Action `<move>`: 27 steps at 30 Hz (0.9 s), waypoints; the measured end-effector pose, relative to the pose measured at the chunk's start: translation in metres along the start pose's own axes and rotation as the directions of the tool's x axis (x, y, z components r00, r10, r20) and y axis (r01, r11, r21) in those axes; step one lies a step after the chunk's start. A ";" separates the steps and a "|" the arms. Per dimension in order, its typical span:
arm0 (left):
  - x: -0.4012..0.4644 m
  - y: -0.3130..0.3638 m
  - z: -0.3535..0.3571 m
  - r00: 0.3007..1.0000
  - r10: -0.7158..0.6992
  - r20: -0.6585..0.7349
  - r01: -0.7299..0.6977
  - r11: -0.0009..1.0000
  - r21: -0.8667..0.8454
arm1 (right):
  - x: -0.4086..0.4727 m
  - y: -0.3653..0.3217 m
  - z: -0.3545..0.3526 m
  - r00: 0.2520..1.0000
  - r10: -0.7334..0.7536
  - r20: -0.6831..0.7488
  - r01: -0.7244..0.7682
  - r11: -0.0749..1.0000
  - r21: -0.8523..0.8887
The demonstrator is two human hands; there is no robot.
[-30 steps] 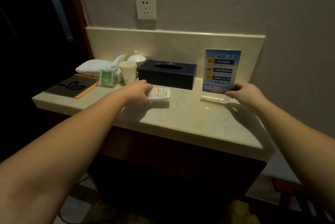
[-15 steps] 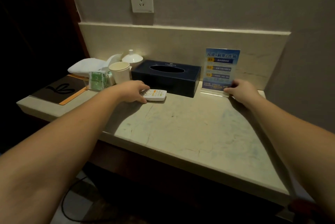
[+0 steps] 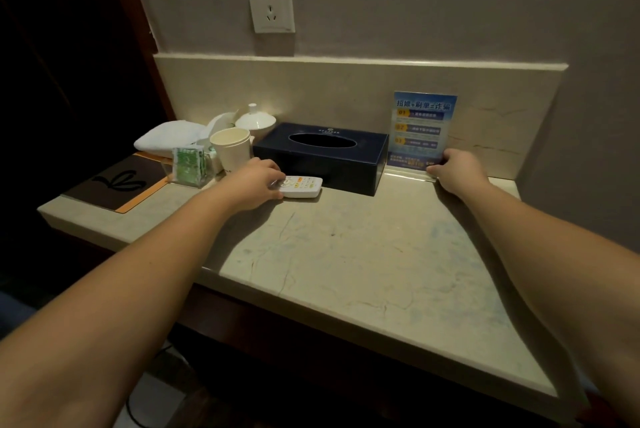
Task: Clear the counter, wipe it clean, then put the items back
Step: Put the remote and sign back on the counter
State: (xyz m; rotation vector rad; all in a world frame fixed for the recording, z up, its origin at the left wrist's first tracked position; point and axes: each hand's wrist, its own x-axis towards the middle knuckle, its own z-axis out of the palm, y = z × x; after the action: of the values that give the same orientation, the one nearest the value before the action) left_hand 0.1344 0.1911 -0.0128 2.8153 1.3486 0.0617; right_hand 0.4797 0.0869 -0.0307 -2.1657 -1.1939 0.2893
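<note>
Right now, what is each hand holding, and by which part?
Left hand holds the remote by its left end; right hand holds the sign at its lower right corner.

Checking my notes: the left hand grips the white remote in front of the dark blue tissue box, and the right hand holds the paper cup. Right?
Not quite. In the head view the right hand holds the blue acrylic sign stand, not the paper cup. The left hand does grip the white remote before the dark blue tissue box.

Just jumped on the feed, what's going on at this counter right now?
A person is working at the counter with both hands. The left hand grips the near end of a white remote lying in front of the dark tissue box. The right hand holds the bottom corner of the blue sign stand, which is upright against the backsplash. A paper cup, towel and dark folder sit at the left end.
</note>
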 end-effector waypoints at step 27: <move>-0.074 0.028 -0.010 0.982 -0.073 -0.174 0.037 0.978 -0.205 | -0.081 -0.028 -0.035 0.997 0.069 -0.025 -0.067 0.995 0.079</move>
State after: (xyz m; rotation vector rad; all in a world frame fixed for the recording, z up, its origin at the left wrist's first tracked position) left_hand 0.1096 0.1153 -0.0036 2.6547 1.3655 0.4371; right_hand 0.4319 0.0166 0.0046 -2.1388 -1.0769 0.3285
